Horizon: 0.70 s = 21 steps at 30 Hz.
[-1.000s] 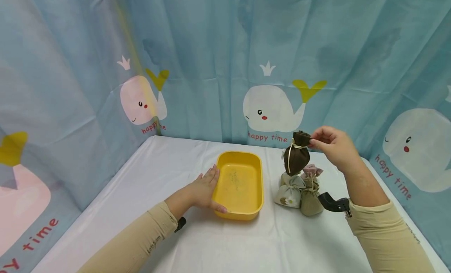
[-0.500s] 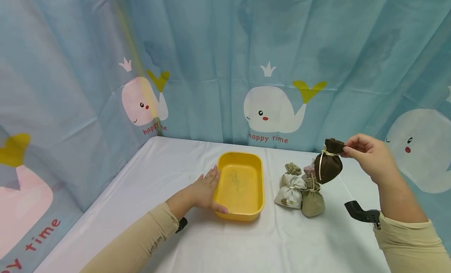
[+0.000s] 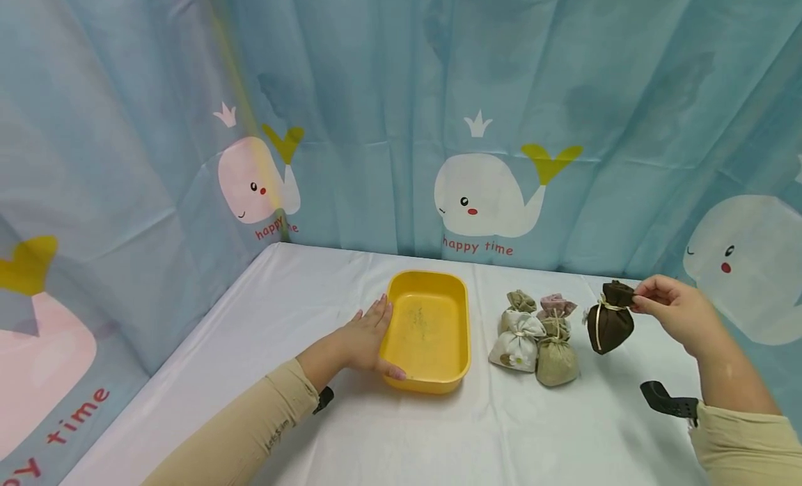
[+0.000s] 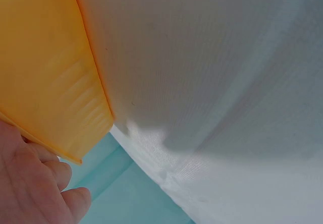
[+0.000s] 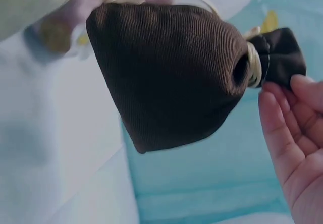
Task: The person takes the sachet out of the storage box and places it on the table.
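My right hand (image 3: 670, 310) pinches the tied neck of a dark brown cloth pouch (image 3: 609, 324), which hangs just above the white table at the right. The right wrist view shows the brown pouch (image 5: 171, 72) up close, with my fingertips (image 5: 282, 108) on its gathered top. My left hand (image 3: 360, 340) rests with straight fingers against the left wall of a yellow plastic tub (image 3: 428, 371). The left wrist view shows the tub (image 4: 45, 67) wall and my left hand (image 4: 35, 183) beside it. A few specks lie inside the tub.
Several small cloth pouches (image 3: 535, 333) (white, olive, pink-topped) stand grouped between the tub and the brown pouch. A white cloth covers the table (image 3: 501, 437). A blue whale-print curtain (image 3: 476, 124) closes in the back and both sides.
My right hand has carried the brown pouch from above the group of pouches rightward and down, to just above the table. The left hand and the tub have not moved.
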Tool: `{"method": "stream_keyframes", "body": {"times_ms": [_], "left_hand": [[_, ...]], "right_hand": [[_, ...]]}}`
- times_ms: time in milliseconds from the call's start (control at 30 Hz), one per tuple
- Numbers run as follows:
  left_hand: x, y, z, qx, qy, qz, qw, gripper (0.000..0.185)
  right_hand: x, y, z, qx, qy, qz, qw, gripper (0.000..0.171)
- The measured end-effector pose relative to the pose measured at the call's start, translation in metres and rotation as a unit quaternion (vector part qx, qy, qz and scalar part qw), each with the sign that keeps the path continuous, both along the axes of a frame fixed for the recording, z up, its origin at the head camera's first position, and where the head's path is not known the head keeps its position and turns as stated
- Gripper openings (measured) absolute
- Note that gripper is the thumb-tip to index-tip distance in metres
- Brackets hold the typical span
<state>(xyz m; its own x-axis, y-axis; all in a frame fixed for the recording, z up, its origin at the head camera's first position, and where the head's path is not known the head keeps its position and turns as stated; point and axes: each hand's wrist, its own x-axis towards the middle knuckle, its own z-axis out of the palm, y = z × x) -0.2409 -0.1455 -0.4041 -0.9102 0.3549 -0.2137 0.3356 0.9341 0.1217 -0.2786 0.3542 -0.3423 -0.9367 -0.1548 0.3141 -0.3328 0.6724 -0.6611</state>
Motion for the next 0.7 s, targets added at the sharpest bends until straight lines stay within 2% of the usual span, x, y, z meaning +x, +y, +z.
{"method": "stream_keyframes", "body": {"times_ms": [200,533,700], "left_hand": [[0.0,0.001,0.0,-0.002,-0.002,0.002,1.0,0.141],[-0.001,0.001,-0.002,-0.004,0.001,0.002,1.0,0.141],[-0.002,0.001,-0.003,0.0,-0.001,0.005,1.0,0.141]], "right_hand": [[-0.003,0.005,-0.017,0.021,-0.023,0.017,0.999,0.012],[-0.005,0.003,-0.027,0.061,-0.02,0.059,0.996,0.006],[-0.007,0.0,-0.034,0.075,-0.038,0.062,0.995,0.006]]}}
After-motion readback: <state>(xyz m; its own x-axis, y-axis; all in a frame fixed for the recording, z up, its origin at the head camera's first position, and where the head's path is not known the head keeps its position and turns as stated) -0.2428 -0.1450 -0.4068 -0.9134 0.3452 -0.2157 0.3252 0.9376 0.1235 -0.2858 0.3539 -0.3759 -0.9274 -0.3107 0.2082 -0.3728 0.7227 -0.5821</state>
